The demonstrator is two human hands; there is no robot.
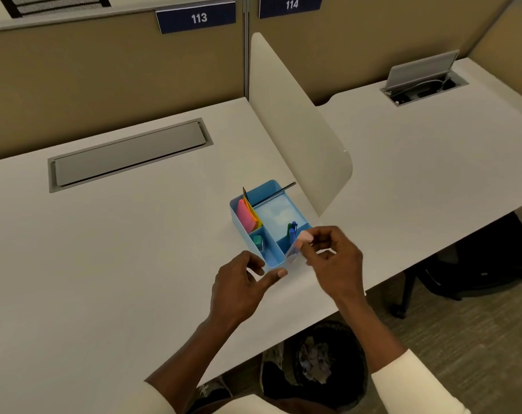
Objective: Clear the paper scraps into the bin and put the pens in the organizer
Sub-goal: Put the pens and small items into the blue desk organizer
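Over at the right end of the bench (pixel 119 249), just beside the divider (pixel 298 124), a person is leaning over a blue organizer (pixel 235 216). The right hand (pixel 334 258) is hovering at its near corner, the grip narrowed to a fingertip pinch on a pale slip (pixel 293 253) that is too blurred for me to say whether it is paper. The left hand (pixel 238 285) is hanging just short of the same corner, fingers loosely curled and thumb reaching out, its grip holding nothing. Two pens (pixel 292 231), one blue and one green, are standing upright in the near right compartment, just beside that pinch. Under the bench edge the dark bin (pixel 358 377) is sitting on the floor with crumpled paper scraps (pixel 313 363) lying inside. If the slip is paper, I am guessing it is weighing almost nothing and bending at a touch, so a light pinch at one edge is looking like enough. It is also looking likely to flutter, so letting go low over the bin is seeming wise. The pens are looking light, stiff and smooth, and taking them mid-barrel is seeming the surest hold.
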